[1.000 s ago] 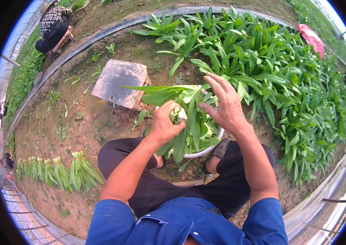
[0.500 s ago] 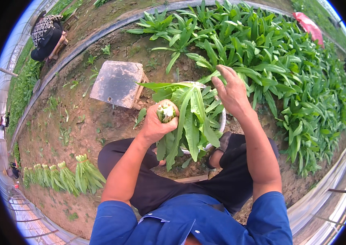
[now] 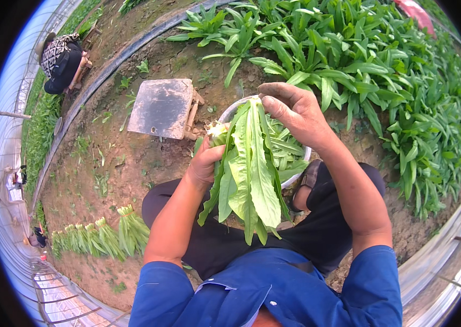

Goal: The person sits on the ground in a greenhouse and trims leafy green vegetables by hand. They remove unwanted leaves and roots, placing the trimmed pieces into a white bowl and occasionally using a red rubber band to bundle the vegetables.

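Observation:
My left hand point(image 3: 205, 162) is closed round a bunch of leaf lettuce, its pale cut stem ends point(image 3: 217, 132) showing above the fist. Further right, my right hand point(image 3: 298, 115) pinches a lettuce plant point(image 3: 253, 163) at its stem end, and the long green leaves hang down in front of the bunch. Those leaves hide much of what the left hand holds. Below both hands stands a round white bucket point(image 3: 307, 155), partly covered, with loose green leaves point(image 3: 285, 147) in it. It sits between my legs.
A low wooden stool point(image 3: 160, 108) stands ahead to the left. Tied lettuce bunches point(image 3: 103, 238) lie in a row at lower left. Dense growing lettuce point(image 3: 361, 82) fills the right. A dark hose point(image 3: 113, 68) crosses the soil; another person point(image 3: 62, 62) crouches beyond it.
My right hand has come in from the right and closed on a lettuce plant's stem end beside the bunch. The left hand's stem ends have tilted away from me.

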A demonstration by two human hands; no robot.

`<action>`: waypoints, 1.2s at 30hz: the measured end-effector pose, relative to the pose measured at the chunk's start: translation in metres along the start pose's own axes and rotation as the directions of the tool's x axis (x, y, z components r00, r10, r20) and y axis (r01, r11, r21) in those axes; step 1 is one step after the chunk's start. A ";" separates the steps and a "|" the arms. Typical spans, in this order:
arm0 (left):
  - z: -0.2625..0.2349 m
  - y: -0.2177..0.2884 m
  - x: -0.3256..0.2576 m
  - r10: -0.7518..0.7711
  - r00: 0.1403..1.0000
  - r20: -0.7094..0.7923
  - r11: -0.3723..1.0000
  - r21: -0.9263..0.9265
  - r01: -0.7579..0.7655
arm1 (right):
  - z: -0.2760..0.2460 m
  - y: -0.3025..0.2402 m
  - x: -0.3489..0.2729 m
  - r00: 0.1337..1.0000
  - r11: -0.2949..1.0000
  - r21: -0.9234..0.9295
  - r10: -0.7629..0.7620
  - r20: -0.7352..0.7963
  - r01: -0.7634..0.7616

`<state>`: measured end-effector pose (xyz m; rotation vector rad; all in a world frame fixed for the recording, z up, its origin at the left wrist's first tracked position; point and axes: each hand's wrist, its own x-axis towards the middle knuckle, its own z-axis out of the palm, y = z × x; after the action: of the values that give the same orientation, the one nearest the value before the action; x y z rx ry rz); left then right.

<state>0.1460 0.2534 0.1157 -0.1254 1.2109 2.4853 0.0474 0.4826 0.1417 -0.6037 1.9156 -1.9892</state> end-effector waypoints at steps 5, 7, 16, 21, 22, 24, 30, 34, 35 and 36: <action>-0.007 -0.005 0.012 0.179 0.984 0.001 0.925 0.342 -0.169 | 0.000 0.002 -0.010 0.993 0.986 -0.154 0.053 -0.104 -0.069; 0.000 0.000 0.014 0.225 0.973 -0.053 0.788 0.597 -0.149 | -0.001 0.008 -0.013 0.995 0.971 -0.239 -0.018 -0.099 -0.006; 0.005 0.002 0.018 0.452 0.849 0.273 0.046 0.943 -0.328 | 0.005 0.028 -0.014 0.985 0.645 -0.763 -0.160 -0.066 0.054; 0.002 0.005 0.015 0.444 0.852 0.277 -0.052 0.957 -0.284 | 0.003 0.044 -0.004 0.949 0.427 -0.903 -0.299 -0.099 0.041; 0.001 0.008 0.014 0.449 0.849 0.278 -0.084 0.959 -0.270 | -0.003 0.037 -0.002 0.987 0.426 -0.904 -0.124 -0.105 -0.042; -0.001 0.012 0.012 0.461 0.848 0.262 -0.094 0.964 -0.247 | -0.002 0.038 -0.002 0.985 0.584 -0.812 -0.136 -0.104 -0.005; -0.001 0.014 0.008 0.466 0.863 0.193 0.122 0.953 -0.279 | 0.014 0.026 0.001 0.927 0.712 -0.623 -0.371 0.056 0.322; 0.001 0.013 0.008 0.444 0.877 0.183 0.233 0.921 -0.311 | 0.000 0.032 0.012 0.907 0.907 -0.420 -0.199 -0.370 0.027; 0.001 0.015 0.007 0.436 0.886 0.159 0.259 0.921 -0.292 | -0.009 0.033 0.013 0.940 0.923 -0.384 -0.145 -0.310 0.016; 0.002 0.015 0.006 0.420 0.899 0.122 0.337 0.899 -0.279 | -0.010 0.035 0.012 0.942 0.903 -0.429 -0.171 -0.287 0.033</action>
<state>0.1354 0.2477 0.1266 0.3140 2.7239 1.6995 0.0299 0.4831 0.1080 -0.5150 2.5999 -1.8280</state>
